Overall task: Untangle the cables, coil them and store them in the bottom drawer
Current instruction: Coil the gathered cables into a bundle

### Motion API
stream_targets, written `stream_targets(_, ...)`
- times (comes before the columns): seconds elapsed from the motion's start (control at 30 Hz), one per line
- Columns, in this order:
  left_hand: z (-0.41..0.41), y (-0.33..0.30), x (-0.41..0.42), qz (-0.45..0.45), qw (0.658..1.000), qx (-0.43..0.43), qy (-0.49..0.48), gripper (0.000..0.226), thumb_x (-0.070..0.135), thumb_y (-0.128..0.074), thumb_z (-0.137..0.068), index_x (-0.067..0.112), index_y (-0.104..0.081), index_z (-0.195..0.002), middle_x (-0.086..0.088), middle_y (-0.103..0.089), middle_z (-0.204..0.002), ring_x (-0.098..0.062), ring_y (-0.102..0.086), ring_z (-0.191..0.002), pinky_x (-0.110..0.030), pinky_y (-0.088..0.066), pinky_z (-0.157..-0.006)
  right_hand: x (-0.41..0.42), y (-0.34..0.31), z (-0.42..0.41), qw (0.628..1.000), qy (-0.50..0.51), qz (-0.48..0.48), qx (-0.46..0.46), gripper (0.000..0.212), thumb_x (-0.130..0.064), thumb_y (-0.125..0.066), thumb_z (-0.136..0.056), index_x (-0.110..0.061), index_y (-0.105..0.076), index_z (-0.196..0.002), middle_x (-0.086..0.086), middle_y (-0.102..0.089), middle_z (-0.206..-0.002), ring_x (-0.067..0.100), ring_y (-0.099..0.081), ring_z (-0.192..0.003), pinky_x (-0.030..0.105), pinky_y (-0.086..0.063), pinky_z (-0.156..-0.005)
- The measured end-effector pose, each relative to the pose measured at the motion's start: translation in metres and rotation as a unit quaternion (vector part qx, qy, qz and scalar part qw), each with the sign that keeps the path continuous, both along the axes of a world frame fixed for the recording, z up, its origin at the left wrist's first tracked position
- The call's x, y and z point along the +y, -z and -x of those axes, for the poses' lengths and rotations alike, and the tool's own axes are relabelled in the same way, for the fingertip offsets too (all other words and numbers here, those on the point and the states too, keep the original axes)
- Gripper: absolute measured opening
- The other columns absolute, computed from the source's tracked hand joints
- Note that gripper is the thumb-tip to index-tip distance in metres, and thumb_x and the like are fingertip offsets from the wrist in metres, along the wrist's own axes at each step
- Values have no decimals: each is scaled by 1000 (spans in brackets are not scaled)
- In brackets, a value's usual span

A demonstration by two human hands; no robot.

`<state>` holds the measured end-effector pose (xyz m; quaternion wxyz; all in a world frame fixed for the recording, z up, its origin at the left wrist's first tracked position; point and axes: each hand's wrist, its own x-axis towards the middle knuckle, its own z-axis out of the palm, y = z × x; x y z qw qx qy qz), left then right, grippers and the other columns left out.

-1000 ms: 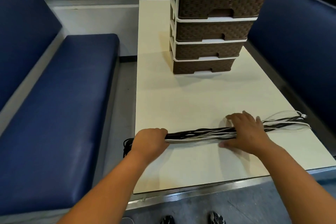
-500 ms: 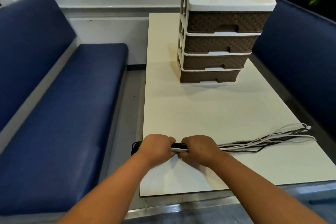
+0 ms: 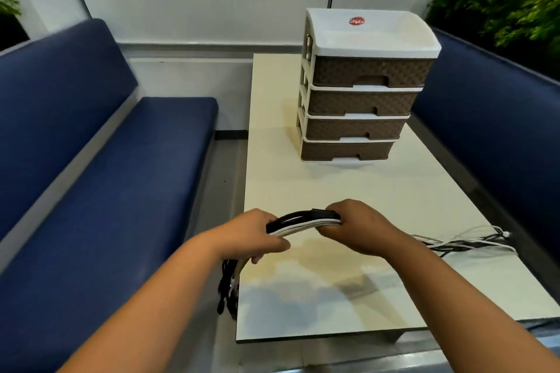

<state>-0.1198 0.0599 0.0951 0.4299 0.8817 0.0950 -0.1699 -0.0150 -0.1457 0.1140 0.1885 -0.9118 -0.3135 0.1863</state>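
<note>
Black and white cables, gathered into one thick bundle [image 3: 303,222], are being held above the near part of the cream laminate table [image 3: 348,191]. Head view only.

The bundle is being gripped at two places. The left hand [image 3: 254,236] is being kept clenched round the bundle near the table's left edge, fingers wrapped underneath. The right hand [image 3: 357,225] is being kept clenched round it a little further along, knuckles up. Between the two fists a short arched stretch is being bent upward, black strands on top, white ones below.

Past the left hand, the bundle's end [image 3: 228,288] is being left to hang over the table's left edge, dark plugs dangling beside the tabletop. Past the right hand, the loose tails [image 3: 466,244] are being left spread flat on the table, running toward its right edge; the white and black strands there are fanned apart.

A four-drawer plastic organiser, white frame with brown woven-pattern fronts [image 3: 360,91], is being kept at the far part of the table, well apart from the hands. Its bottom drawer [image 3: 345,150] is seen pushed in, as are the three above. A red oval label [image 3: 356,21] is being shown on its white top.

Blue padded benches are being seen on both sides, left [image 3: 106,175] and right [image 3: 491,118]. Green foliage [image 3: 503,0] is being seen behind the right bench.
</note>
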Motion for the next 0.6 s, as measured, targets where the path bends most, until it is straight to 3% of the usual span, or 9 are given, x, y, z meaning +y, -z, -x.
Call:
stream_targets(0.13,4,-19,8,113,993,-5,16,29,23,-67,-87,17,-49,-66,-3,-48,-47,-18,-48,-44,-27,-42,-59,-13,-23,-8,997,26,-74,13,20,-34,-64,-87,-18,-63,-75,-3,-56,-60,13,-49,-54,29,-36,-54)
stream_targets(0.23,8,-16,10,240,969,13,58,31,24,-67,-86,13,-50,-62,0,-39,-42,-18,-55,-46,-28,-47,-61,-22,-37,-11,991,41,-127,23,23,-30,-67,-88,-18,-62,-69,-6,-51,-53,8,-43,-47,25,-33,-49)
stream_targets(0.37,10,-10,6,382,917,25,110,42,38,-72,-80,12,-50,-56,1,-49,-46,-28,-70,-77,-34,-50,-77,-43,-49,-13,980,66,-182,49,25,-27,-68,-89,-10,-63,-72,-7,-42,-51,8,-33,-46,24,-28,-47)
stream_targets(0.47,9,-8,-9,494,854,11,161,32,34,-65,-88,15,-57,-63,-7,-70,-71,-40,-64,-103,-43,-47,-92,-64,-58,-12,970,75,-222,71,23,-27,-66,-91,-10,-62,-75,-9,-38,-49,8,-29,-47,22,-25,-46)
stream_targets(0.53,6,-9,-28,532,825,4,191,29,33,-59,-93,17,-54,-70,-2,-69,-69,-35,-68,-95,-45,-48,-92,-82,-63,-15,963,87,-241,84,21,-24,-65,-92,-18,-63,-72,-10,-38,-48,7,-29,-45,22,-24,-46)
stream_targets(0.6,2,-15,-48,580,790,20,198,27,33,-51,-98,16,-49,-76,8,-54,-53,-19,-68,-65,-39,-55,-79,-100,-64,-21,956,111,-256,96,24,-24,-64,-91,-23,-63,-68,-6,-38,-49,10,-29,-47,26,-23,-47)
